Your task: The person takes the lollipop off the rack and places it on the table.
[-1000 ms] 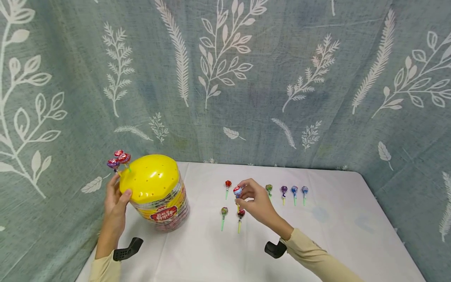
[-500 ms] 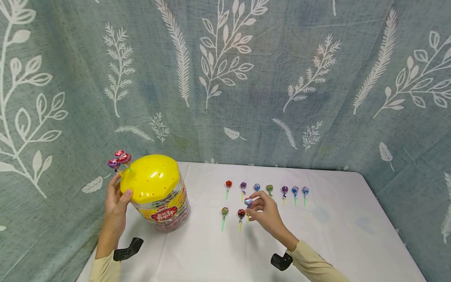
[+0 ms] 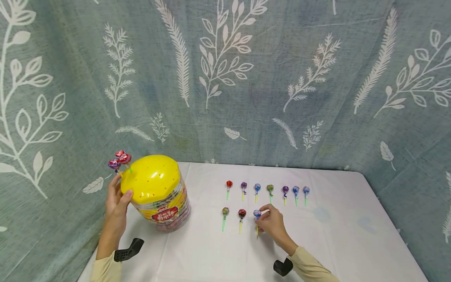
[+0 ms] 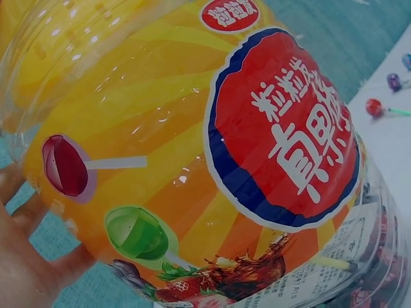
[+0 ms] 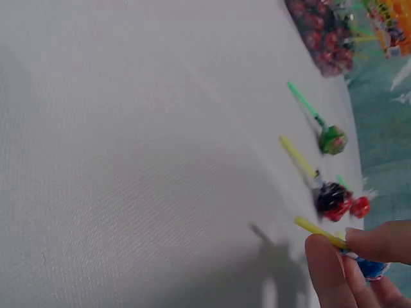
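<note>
My left hand [image 3: 116, 209] grips the rim of a big clear candy jar [image 3: 167, 209], which leans to the left under its yellow lid [image 3: 151, 176]. Three lollipops [image 3: 119, 158] stick up from the lid's far-left side. Over the table, my right hand [image 3: 275, 225] pinches a blue lollipop [image 3: 257, 214] by its yellow stick. That stick [image 5: 314, 228] shows between thumb and finger in the right wrist view, close over the cloth. To its left lie a dark red lollipop [image 3: 242, 213] and a green one [image 3: 225, 211]. The jar's printed label [image 4: 192, 147] fills the left wrist view.
Behind the right hand lies a row of several lollipops, from a red one [image 3: 229, 183] at the left to a blue one [image 3: 306, 190] at the right. A white cloth [image 3: 352, 235] covers the table. A leaf-patterned curtain [image 3: 264, 98] hangs behind it.
My right hand has carried the blue lollipop right and toward me, from over the dark red lollipop to beside it, and lowered it. The left hand and jar have stayed put.
</note>
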The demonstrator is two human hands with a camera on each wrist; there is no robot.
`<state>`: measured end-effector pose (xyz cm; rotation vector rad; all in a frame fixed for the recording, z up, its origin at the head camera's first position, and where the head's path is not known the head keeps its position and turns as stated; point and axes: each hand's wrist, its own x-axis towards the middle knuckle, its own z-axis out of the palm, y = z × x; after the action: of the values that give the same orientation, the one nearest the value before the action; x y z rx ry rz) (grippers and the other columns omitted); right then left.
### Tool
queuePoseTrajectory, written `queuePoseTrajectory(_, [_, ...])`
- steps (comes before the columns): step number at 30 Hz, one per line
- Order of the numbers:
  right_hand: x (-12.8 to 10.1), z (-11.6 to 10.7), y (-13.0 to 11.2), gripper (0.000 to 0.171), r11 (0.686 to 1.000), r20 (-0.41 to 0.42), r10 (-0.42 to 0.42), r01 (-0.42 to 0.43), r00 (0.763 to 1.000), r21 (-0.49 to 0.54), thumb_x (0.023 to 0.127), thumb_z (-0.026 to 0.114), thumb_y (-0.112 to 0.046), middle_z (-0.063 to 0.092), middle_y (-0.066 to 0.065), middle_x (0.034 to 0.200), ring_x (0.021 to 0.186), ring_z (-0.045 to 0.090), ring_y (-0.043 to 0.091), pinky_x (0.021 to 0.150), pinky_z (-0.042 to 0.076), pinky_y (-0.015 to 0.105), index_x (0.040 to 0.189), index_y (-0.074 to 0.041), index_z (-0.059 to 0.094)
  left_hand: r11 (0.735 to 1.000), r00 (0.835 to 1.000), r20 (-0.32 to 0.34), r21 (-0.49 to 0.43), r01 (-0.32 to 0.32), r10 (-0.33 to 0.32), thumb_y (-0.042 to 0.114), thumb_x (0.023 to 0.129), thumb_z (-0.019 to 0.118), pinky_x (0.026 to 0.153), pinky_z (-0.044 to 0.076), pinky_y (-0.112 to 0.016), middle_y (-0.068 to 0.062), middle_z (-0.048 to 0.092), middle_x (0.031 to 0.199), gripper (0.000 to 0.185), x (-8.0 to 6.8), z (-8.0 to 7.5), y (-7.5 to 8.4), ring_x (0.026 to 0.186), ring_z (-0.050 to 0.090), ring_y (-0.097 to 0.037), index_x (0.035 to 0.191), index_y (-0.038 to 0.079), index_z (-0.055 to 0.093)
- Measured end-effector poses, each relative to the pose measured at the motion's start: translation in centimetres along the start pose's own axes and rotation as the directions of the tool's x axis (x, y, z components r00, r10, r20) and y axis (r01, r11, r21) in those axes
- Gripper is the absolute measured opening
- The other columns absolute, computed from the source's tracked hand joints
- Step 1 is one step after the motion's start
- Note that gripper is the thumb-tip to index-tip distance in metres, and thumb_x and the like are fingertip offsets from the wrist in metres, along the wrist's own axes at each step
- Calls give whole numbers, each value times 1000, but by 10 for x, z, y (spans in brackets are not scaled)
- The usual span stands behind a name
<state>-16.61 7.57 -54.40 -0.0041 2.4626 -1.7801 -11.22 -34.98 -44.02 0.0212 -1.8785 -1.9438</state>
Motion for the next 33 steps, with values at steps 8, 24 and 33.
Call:
queuePoseTrajectory(8, [10,10,21,32,984,-75,-58,45,996,-171,67,76,3,59,3,62,43,55,13,41,47,26,92,3,57,1000,1000,4,16,5,-5,7,92,47,91,37,-18,-6,32,141,62,-1,-1,-1,117,42,-16,148,20,25])
queuePoseTrajectory(24, [9,0,4,34,988,-10,-33,32,999,-153,71,71,8,54,9,64,42,57,22,42,50,33,100,5,52,995,999,3,92,32,-33,11,91,50,95,35,-18,-4,34,141,64,-1,-4,0,120,40,-16,149,22,24])
queuePoseTrajectory(33, [21,-8,-43,26,989,6,-95,96,995,-110,76,73,2,55,10,73,56,59,27,51,54,44,97,3,58,992,997,70,130,9,-18,10,92,50,92,35,-13,-8,30,143,66,2,-9,4,122,38,-18,150,21,19])
